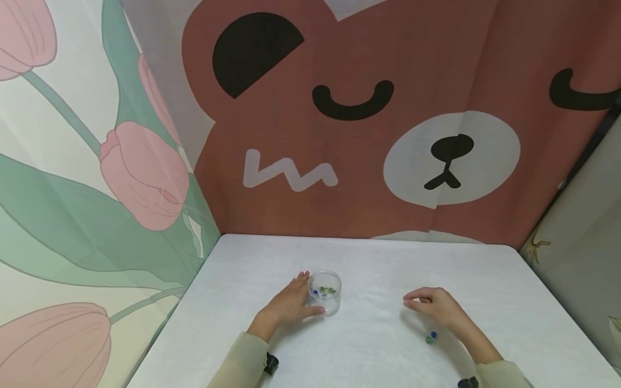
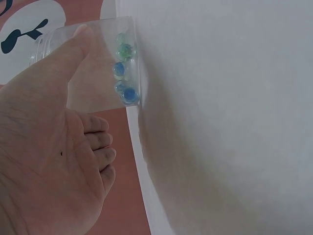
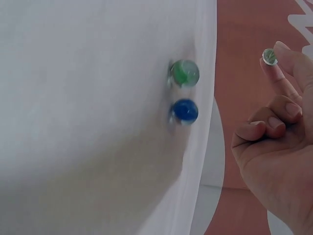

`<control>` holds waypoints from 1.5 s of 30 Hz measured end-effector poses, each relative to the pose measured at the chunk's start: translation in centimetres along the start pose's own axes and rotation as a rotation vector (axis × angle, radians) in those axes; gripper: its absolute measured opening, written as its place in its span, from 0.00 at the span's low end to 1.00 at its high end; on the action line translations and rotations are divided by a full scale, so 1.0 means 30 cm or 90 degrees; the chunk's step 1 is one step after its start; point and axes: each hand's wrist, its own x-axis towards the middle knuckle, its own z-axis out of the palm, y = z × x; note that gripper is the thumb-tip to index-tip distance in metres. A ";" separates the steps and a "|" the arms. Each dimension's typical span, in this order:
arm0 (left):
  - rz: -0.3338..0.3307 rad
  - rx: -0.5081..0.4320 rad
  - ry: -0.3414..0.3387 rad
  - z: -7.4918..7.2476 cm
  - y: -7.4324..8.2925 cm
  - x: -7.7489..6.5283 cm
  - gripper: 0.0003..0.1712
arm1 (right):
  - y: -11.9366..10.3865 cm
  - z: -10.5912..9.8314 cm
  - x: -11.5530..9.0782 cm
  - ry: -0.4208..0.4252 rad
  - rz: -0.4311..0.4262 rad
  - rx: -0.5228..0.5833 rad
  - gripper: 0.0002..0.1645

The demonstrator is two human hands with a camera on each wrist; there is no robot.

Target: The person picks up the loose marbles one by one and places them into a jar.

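Observation:
A clear plastic jar (image 1: 331,305) stands upright on the white table, with several green and blue marbles (image 2: 125,94) at its bottom. My left hand (image 1: 290,303) holds the jar from its left side, thumb at the front and fingers toward the back. To the right, my right hand (image 1: 436,307) is raised over the table. Between thumb and index finger it pinches a clear marble with green inside (image 3: 269,57); its other fingers are curled in. Below that hand, a green marble (image 3: 185,73) and a blue marble (image 3: 185,110) lie close together on the table.
The white table (image 1: 368,350) ends at a hanging cloth with a brown bear print (image 1: 291,124). A tulip-print cloth (image 1: 140,178) hangs along the left, and a pale curtain (image 1: 577,231) along the right.

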 end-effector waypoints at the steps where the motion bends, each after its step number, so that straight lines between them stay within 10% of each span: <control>1: 0.001 0.001 0.000 0.000 0.000 0.001 0.62 | -0.004 0.002 0.003 -0.001 -0.004 0.003 0.16; 45: 0.001 0.008 0.004 0.001 -0.001 0.004 0.62 | -0.160 0.107 0.095 -0.007 -0.097 0.039 0.14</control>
